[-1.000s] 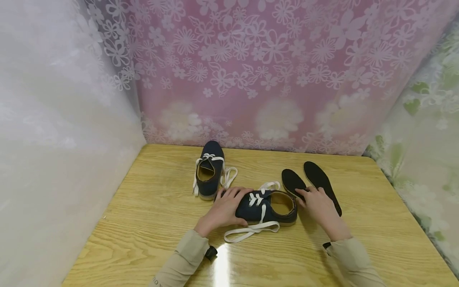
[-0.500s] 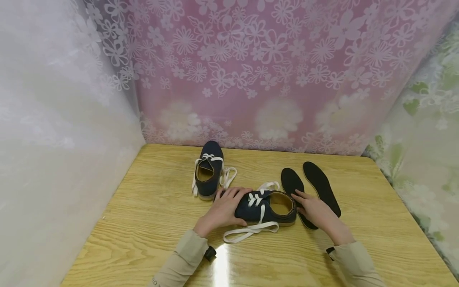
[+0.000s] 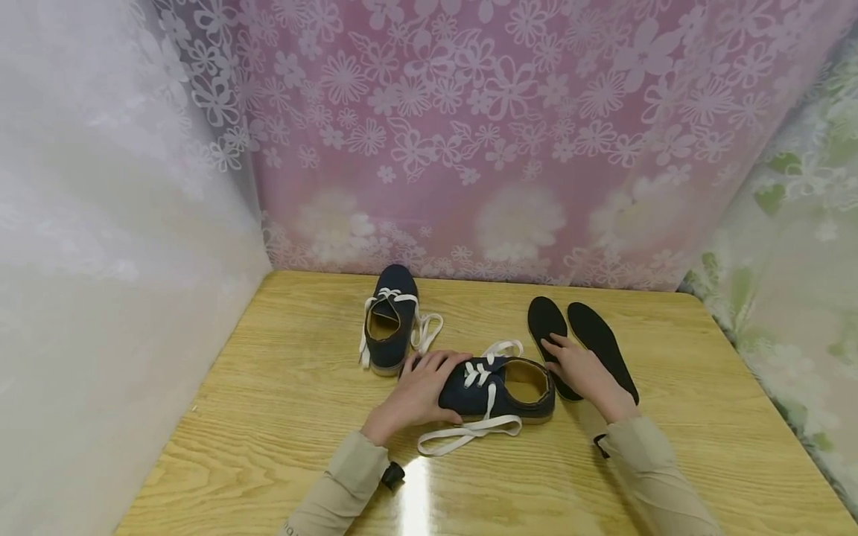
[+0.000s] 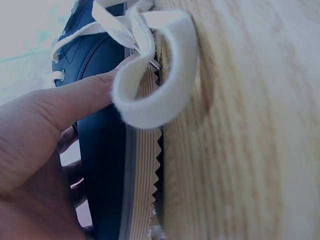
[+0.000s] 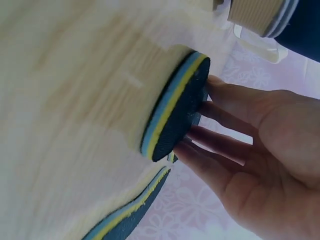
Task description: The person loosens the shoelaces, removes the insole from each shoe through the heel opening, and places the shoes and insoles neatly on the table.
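Note:
My left hand point(image 3: 422, 387) holds a navy lace-up sneaker point(image 3: 462, 394) lying sideways on the table, fingers over its toe and thumb along the near side. In the left wrist view the thumb presses the dark upper point(image 4: 102, 150) just above the ribbed sole edge, behind a loop of white lace point(image 4: 150, 112). Beside the heel, my right hand point(image 3: 586, 372) rests with extended fingers on a black insole point(image 3: 546, 316). The right wrist view has fingertips and thumb touching the dark top of that insole point(image 5: 182, 107), whose edge has yellow and blue layers.
A second black insole point(image 3: 596, 335) lies just right of the touched one. The other navy sneaker point(image 3: 395, 279) stands at the back left, toe toward the pink floral curtain point(image 3: 429, 149). Loose white laces point(image 3: 429, 331) lie between the two shoes.
Over the last half second the right hand and the insole under it have slid away from me, toward the back of the table. The left hand and the sneaker have stayed put.

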A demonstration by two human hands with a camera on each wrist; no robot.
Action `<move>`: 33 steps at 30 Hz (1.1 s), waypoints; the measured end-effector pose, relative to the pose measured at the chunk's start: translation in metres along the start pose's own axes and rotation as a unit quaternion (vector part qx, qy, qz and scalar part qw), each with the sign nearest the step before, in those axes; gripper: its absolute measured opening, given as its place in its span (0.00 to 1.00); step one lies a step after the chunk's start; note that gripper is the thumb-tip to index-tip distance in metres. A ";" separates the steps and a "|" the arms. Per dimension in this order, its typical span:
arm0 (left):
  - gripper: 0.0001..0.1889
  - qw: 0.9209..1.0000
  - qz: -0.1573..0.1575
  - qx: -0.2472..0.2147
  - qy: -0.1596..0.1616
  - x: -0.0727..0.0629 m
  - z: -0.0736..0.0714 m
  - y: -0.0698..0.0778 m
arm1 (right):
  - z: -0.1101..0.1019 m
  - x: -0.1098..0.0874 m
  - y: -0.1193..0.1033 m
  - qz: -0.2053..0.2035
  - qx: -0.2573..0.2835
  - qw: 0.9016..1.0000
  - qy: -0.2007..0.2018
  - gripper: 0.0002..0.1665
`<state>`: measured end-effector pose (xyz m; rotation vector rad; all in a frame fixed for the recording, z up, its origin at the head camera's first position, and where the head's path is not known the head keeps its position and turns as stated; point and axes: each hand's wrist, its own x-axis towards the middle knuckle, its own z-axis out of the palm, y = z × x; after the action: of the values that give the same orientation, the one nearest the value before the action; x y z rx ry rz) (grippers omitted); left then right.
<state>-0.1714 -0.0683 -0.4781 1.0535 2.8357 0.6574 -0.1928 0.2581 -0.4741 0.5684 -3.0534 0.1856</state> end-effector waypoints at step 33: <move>0.11 0.999 0.026 -0.038 -0.014 -0.023 -0.035 0.035 | -0.006 0.049 -0.020 -0.092 0.391 0.909 -0.114 0.26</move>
<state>-0.1384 -0.0724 -0.4351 1.1192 2.7435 0.7431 -0.2309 0.2229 -0.4630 0.9473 -3.0013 1.4629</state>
